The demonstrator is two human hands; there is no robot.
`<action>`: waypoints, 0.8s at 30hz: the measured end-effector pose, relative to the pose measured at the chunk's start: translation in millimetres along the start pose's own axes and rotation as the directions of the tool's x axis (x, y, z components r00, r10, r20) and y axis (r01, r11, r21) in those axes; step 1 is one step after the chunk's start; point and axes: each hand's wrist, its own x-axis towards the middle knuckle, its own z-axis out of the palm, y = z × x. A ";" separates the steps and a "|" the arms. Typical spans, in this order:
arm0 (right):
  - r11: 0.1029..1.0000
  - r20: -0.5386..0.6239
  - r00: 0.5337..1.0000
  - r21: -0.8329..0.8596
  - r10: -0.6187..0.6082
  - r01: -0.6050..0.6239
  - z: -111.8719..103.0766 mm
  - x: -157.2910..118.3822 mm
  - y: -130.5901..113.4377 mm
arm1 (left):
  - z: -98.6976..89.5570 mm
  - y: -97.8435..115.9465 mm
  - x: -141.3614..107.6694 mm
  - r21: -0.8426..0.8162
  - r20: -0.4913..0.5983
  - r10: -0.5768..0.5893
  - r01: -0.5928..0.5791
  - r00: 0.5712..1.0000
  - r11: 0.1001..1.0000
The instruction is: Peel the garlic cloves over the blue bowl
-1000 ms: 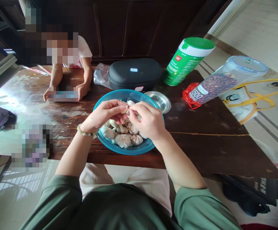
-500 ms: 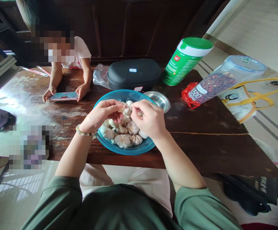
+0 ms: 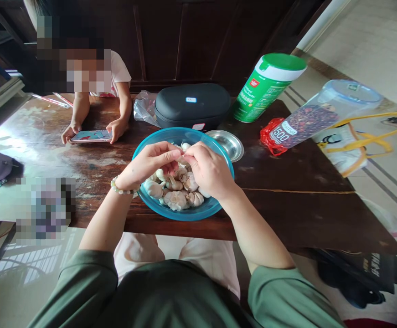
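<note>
The fingers of the left hand (image 3: 155, 164) and right hand (image 3: 213, 171) meet, apparently pinching a small garlic piece (image 3: 182, 160), its long axis hidden, both hands equally near, above garlic bulbs (image 3: 176, 200) in the blue bowl (image 3: 184, 216)

Left forearm (image 3: 104, 223) and right forearm (image 3: 258, 228) slant inward; left grip (image 3: 157, 159) and right grip (image 3: 211, 168) nearly meet, each pinched, the right's fingers curled.

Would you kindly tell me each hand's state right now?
Left hand: pinched closed; whatever it may hold is hidden.
Right hand: pinched closed; whatever it may hold is hidden.
</note>
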 end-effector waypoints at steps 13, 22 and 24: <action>0.984 -0.107 0.991 0.152 -0.081 0.097 1.1 -2.8 -3.5 | -3.1 -7.7 0.1 -0.202 0.013 0.077 -0.073 0.997 0.977; 0.982 -0.175 0.985 0.186 -0.004 0.037 -5.1 2.8 1.6 | -0.8 -5.8 2.8 -0.130 -0.143 0.130 -0.149 0.981 0.980; 0.985 -0.178 0.982 0.141 -0.068 0.094 -4.6 2.4 1.1 | 1.9 -5.5 2.8 -0.062 -0.190 0.162 -0.176 0.968 0.982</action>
